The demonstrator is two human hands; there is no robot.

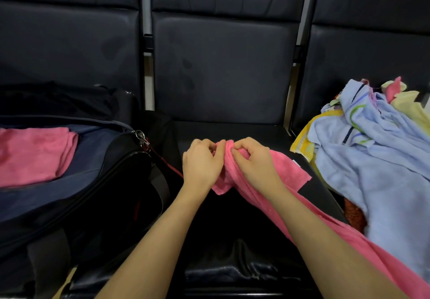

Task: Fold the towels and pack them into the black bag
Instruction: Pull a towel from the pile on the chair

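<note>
Pink towel [290,196] trails from the lower right, under the right forearm, up to the middle seat [223,128], where both hands bunch one end. The left hand [201,165] and right hand [252,161] each pinch the gathered edge with curled fingers, knuckles almost touching. To fold well, I judge they should find two corners and draw apart until the cloth lies flat. The seat ahead offers room. The black bag [97,182] lies open at left with a folded pink towel [35,154] inside; the unfolded pile [372,149] crowds the right.
</note>
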